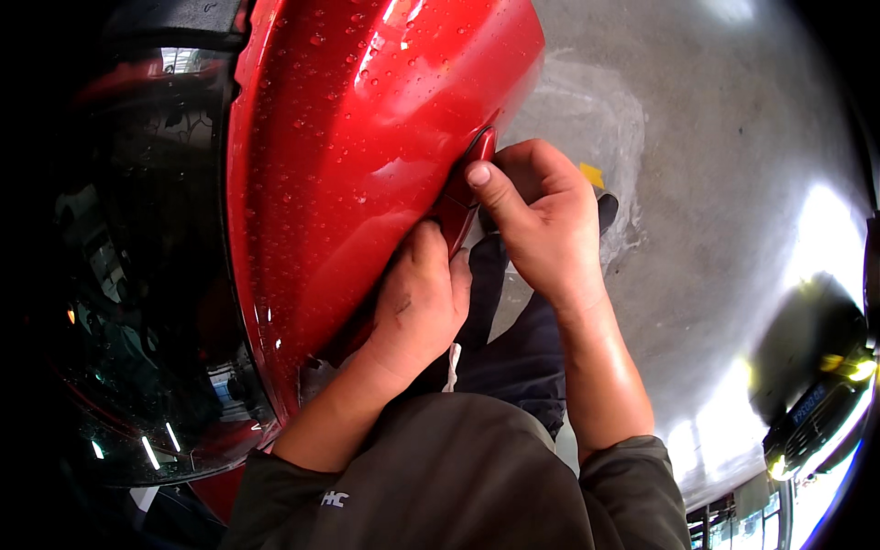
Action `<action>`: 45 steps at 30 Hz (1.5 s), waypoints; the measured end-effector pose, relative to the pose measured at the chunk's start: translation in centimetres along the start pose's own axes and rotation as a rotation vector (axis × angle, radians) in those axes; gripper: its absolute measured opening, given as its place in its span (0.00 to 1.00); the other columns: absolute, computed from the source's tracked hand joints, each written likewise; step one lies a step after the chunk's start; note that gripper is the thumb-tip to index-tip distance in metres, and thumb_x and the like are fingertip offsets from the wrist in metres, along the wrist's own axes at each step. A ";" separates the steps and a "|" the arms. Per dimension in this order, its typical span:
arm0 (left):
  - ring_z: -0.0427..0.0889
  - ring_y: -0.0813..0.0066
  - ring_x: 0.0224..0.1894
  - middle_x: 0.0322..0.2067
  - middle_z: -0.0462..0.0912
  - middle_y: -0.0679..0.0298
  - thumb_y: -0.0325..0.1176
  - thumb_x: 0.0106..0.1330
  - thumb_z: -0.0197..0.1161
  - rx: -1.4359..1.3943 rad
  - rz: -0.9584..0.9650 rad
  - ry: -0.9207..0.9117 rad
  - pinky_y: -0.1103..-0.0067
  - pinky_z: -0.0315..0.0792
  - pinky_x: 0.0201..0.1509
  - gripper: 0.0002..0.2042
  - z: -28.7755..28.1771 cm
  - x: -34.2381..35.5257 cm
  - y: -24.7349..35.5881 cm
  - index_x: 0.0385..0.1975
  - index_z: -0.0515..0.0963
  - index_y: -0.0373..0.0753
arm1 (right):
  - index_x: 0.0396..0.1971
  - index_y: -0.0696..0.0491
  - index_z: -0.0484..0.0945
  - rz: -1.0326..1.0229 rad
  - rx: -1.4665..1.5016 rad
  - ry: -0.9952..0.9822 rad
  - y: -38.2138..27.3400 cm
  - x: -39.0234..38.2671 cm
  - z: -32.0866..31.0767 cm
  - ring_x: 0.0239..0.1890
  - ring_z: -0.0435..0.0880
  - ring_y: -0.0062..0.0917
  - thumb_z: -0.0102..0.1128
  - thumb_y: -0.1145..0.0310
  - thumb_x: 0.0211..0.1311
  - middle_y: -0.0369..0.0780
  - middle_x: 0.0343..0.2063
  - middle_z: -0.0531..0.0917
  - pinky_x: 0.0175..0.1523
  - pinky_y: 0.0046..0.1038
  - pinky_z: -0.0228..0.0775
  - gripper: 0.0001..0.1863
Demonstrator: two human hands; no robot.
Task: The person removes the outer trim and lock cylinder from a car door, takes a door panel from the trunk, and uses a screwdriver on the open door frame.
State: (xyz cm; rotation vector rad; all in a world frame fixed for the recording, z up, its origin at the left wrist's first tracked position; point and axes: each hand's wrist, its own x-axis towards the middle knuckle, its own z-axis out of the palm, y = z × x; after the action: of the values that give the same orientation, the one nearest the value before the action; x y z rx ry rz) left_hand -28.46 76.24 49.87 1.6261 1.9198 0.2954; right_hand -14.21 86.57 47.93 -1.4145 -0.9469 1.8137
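Note:
A glossy red car body panel [348, 147] with water droplets fills the upper middle. At its right edge sits a red door handle [467, 179]. My right hand [541, 220] is wrapped around the handle, thumb pressed on its outer face. My left hand [417, 302] grips the lower end of the same handle from below, fingers tucked behind it out of sight. Both forearms come up from the lower edge, with grey-green sleeves pushed up.
A dark tinted car window [137, 275] curves along the left. Grey concrete floor [715, 183] lies to the right, with a pale patch and a small yellow mark [592, 174]. My dark trousers and shoe [513, 321] show below the hands. Bright glare sits at the lower right.

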 end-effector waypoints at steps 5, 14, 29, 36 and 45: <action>0.80 0.29 0.41 0.40 0.79 0.33 0.28 0.72 0.59 -0.027 -0.006 0.027 0.51 0.74 0.43 0.22 -0.6 1.8 0.6 0.60 0.63 0.25 | 0.36 0.61 0.83 -0.111 -0.344 -0.093 -2.7 2.6 -1.2 0.29 0.85 0.26 0.76 0.56 0.63 0.44 0.27 0.87 0.38 0.30 0.77 0.21; 0.80 0.30 0.47 0.46 0.79 0.29 0.35 0.74 0.57 -0.071 -0.068 -0.008 0.52 0.75 0.55 0.22 -2.1 5.8 1.5 0.57 0.67 0.22 | 0.49 0.58 0.85 -0.086 -0.864 -0.159 -12.2 9.0 -4.7 0.43 0.89 0.41 0.66 0.54 0.67 0.50 0.40 0.89 0.52 0.38 0.79 0.22; 0.84 0.43 0.55 0.50 0.87 0.46 0.58 0.61 0.70 -0.066 -0.762 0.192 0.56 0.75 0.63 0.32 -0.6 8.3 5.0 0.57 0.81 0.39 | 0.53 0.57 0.79 -0.473 -1.009 -1.275 -24.5 19.4 -0.3 0.53 0.81 0.51 0.59 0.78 0.51 0.52 0.46 0.85 0.57 0.43 0.76 0.25; 0.86 0.57 0.51 0.41 0.91 0.60 0.50 0.56 0.76 0.105 -0.828 0.475 0.61 0.73 0.63 0.26 1.1 7.0 4.6 0.54 0.83 0.47 | 0.41 0.61 0.82 -0.474 -1.046 -1.719 -25.0 22.6 4.0 0.43 0.86 0.50 0.62 0.69 0.53 0.54 0.37 0.87 0.49 0.42 0.78 0.16; 0.78 0.54 0.62 0.53 0.86 0.57 0.52 0.49 0.79 -0.050 -1.049 0.488 0.55 0.62 0.72 0.29 0.0 6.5 8.0 0.50 0.85 0.45 | 0.49 0.60 0.84 0.092 -1.163 -1.928 -25.6 23.5 7.1 0.42 0.87 0.26 0.67 0.66 0.62 0.45 0.36 0.90 0.50 0.31 0.78 0.18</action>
State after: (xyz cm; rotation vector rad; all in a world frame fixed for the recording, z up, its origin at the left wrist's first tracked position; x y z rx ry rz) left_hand -22.31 84.20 52.15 0.3481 2.7961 0.2950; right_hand -24.71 118.71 58.69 0.6125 -3.1041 2.4503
